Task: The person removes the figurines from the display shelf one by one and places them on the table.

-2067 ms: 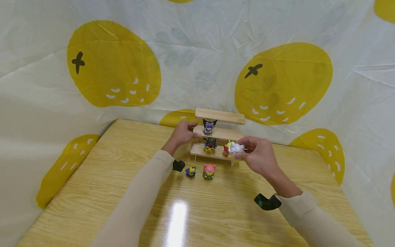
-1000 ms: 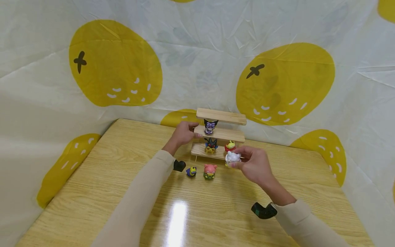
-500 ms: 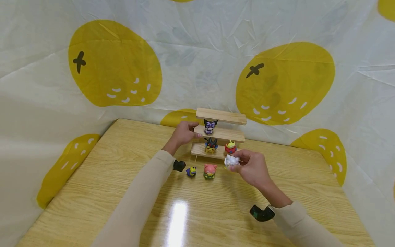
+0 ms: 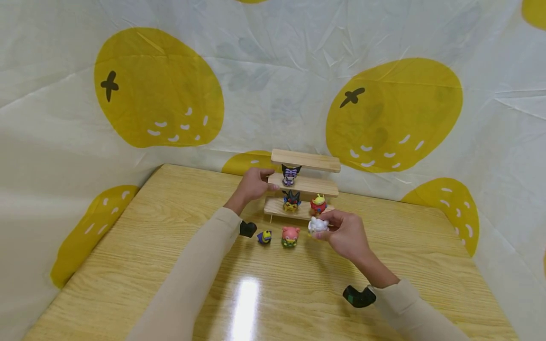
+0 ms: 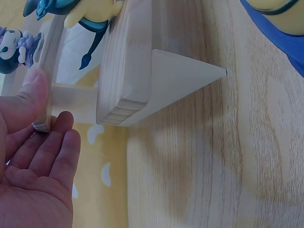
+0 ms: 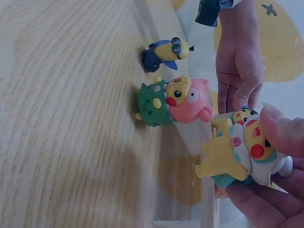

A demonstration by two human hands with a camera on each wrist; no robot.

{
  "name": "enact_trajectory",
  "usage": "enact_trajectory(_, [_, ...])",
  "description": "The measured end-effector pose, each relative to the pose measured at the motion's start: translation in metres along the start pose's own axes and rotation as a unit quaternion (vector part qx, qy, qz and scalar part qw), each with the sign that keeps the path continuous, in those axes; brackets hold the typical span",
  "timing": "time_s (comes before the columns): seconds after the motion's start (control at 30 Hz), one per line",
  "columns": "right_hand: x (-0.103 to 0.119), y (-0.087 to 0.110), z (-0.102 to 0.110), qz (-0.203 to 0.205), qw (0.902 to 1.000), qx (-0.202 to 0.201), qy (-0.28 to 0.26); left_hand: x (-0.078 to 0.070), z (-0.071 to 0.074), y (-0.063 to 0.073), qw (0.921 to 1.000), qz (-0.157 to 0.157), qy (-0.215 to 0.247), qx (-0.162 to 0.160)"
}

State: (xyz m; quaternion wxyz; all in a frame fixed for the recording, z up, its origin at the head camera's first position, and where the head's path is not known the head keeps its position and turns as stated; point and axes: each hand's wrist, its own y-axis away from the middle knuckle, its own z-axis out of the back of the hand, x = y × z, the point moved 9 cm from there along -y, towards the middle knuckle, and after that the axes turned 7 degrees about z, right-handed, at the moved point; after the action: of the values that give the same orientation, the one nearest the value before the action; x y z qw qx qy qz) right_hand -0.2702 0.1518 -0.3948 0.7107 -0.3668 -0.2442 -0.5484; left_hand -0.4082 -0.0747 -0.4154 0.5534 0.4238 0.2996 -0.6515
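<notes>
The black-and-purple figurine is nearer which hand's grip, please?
Left: the left grip holds the middle shelf beside the figurine; the right grip is lower, in front.

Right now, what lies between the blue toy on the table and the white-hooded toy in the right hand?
The pink toy stands between the blue toy and the white-hooded toy, as both the head and right wrist views show.

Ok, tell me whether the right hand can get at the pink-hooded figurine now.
Probably not: the right hand is holding the white-hooded figurine. Otherwise the way looks free: the pink-hooded figurine stands nearby on the table, nothing else visible between them.
</notes>
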Motion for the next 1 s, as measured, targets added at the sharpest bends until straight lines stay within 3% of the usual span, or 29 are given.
enact_trajectory(1.0, [-0.026,-0.001,-0.016,-0.016,0.9999,0.0,0.0,0.004,0.0,-0.001,0.9999,-0.003,0.015,-0.002])
